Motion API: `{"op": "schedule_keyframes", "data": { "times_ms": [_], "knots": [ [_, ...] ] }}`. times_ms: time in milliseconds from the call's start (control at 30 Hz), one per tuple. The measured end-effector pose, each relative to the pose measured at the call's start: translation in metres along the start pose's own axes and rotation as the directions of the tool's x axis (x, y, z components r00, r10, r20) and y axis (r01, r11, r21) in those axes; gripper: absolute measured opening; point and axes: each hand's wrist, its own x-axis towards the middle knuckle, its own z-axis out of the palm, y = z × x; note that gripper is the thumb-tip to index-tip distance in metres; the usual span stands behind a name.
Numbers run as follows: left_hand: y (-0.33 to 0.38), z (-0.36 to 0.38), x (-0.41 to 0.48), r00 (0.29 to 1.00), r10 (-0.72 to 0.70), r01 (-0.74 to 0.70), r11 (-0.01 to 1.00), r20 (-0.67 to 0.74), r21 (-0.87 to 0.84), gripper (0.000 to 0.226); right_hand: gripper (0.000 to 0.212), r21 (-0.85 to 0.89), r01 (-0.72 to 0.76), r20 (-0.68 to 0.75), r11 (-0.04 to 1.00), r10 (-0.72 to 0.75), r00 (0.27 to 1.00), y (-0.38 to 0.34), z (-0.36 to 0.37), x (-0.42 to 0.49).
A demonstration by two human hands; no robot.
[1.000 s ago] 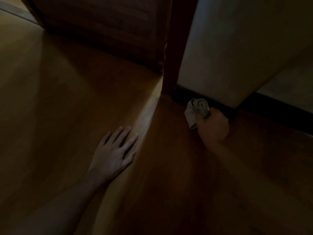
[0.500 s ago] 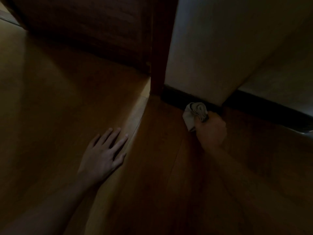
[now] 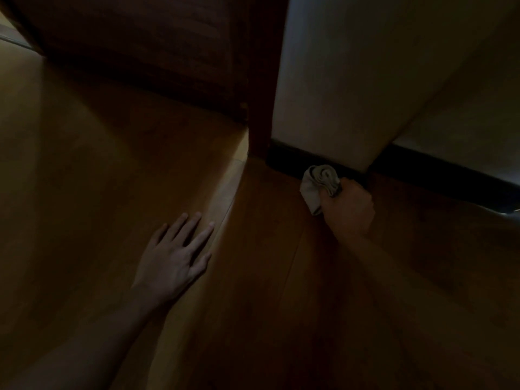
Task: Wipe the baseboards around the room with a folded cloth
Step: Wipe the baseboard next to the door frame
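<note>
Dim view, low over a wooden floor [image 3: 253, 319]. A pale wall [image 3: 337, 80] turns an outer corner, and a dark door jamb [image 3: 261, 108] bounds it on the left. The dark baseboard [image 3: 287, 159] runs from the jamb to the corner, then on rightward. Left hand [image 3: 171, 263]: fingers straight and slightly spread, flat on the floor as a prop. Right hand [image 3: 347, 211]: fingers curled round the folded cloth [image 3: 318, 184], holding it against the baseboard just left of the corner. Likely faults: the bunched cloth, loose at its lower end, may unfold or skip the corner edge; poor light may hide missed dust.
</note>
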Motion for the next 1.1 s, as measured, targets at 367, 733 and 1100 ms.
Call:
{"op": "schedule_keyframes", "data": {
  "times_ms": [367, 733, 1100],
  "knots": [
    [0.001, -0.001, 0.0, 1.0, -0.007, 0.008, 1.0, 0.019, -0.014, 0.067, 0.03, 0.013, -0.037, -0.037, 0.999, 0.038, 0.999, 0.002, 0.001, -0.002],
    [0.024, -0.005, 0.02, 0.999, 0.031, -0.031, 0.999, 0.017, -0.018, 0.071, 0.028, -0.041, 0.003, 0.0, 0.999, -0.003, 1.0, 0.009, -0.002, 0.004],
    [0.034, 0.001, 0.018, 0.998, 0.056, -0.056, 0.998, -0.01, -0.03, 0.075, 0.028, -0.019, 0.031, -0.01, 0.999, -0.031, 0.999, 0.019, -0.006, 0.002]
  ]
}}
